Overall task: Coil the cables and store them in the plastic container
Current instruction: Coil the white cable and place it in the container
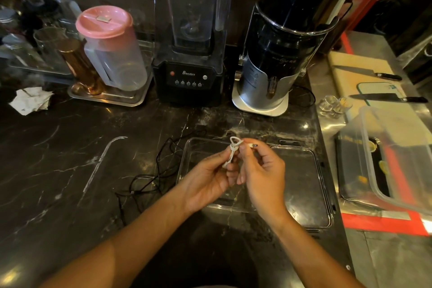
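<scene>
A short white cable (233,147), bundled into a small coil with a loop at its top, is held above the clear plastic container (301,194). My left hand (210,177) pinches the bundle from the left. My right hand (264,170) pinches it from the right, and the cable's plug end (253,145) sticks out past its thumb. A thin black cable (161,170) lies loose and tangled on the dark marble counter, just left of the container. The container lies open and flat, with what looks like its lid (299,184) beside it to the right.
A black blender (189,72) and a steel juicer (275,65) stand behind the container. A pink-lidded jug (109,49) sits on a tray at the back left, near crumpled paper (30,100). Right: two knives (388,98), a cutting board and a large plastic tub (397,159).
</scene>
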The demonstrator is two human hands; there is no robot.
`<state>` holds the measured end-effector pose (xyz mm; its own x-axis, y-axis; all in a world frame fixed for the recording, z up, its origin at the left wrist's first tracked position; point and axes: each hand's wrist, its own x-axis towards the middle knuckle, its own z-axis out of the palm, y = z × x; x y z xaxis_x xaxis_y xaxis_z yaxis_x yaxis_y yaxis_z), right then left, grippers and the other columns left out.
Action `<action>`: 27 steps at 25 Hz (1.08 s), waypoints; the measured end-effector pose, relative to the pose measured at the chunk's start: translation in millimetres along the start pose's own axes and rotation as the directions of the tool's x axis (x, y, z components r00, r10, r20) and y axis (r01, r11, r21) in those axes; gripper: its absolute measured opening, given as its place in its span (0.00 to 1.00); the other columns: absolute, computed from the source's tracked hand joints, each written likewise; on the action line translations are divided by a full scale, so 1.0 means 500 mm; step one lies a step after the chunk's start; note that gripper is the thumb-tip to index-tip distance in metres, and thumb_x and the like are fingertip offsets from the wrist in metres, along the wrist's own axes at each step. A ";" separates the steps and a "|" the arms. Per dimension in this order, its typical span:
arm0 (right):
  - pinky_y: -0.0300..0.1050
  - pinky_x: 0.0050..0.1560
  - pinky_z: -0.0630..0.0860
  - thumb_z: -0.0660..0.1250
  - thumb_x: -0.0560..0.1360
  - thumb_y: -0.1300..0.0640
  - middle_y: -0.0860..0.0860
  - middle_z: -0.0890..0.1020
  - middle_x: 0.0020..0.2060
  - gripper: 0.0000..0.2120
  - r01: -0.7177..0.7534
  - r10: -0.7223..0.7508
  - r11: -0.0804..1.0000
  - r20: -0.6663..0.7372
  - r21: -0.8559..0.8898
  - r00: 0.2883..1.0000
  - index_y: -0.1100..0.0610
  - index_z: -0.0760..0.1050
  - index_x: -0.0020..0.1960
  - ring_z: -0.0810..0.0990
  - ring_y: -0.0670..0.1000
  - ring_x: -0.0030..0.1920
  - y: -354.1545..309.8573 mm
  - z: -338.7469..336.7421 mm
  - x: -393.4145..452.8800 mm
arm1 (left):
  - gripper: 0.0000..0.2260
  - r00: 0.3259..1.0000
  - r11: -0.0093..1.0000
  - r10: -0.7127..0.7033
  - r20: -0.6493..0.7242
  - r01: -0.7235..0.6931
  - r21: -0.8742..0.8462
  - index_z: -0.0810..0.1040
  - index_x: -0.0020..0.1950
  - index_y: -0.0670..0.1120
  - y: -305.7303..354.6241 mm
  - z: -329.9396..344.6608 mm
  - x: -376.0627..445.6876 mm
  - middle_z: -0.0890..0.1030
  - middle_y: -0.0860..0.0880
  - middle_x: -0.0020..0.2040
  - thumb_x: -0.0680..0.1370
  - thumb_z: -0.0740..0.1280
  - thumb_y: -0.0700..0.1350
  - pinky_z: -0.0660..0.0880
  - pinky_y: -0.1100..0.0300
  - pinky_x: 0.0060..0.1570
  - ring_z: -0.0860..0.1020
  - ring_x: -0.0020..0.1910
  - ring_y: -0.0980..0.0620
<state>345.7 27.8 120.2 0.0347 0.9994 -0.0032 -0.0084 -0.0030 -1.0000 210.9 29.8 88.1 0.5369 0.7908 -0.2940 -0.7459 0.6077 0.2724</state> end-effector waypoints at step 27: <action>0.54 0.42 0.77 0.58 0.85 0.59 0.47 0.75 0.45 0.05 0.277 -0.042 0.737 0.367 -0.616 0.929 0.55 0.72 0.53 0.76 0.45 0.42 0.009 -0.024 0.017 | 0.05 0.747 0.256 0.665 0.007 -0.237 0.937 0.78 0.54 0.47 -0.011 0.042 -0.007 0.81 0.53 0.41 0.84 0.63 0.42 0.72 0.68 0.35 0.77 0.36 0.61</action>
<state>357.8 35.8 115.7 -0.3345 0.9415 0.0420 0.6193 0.2532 -0.7432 221.5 25.2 107.0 -0.0924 0.9952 -0.0318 0.0507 0.0365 0.9980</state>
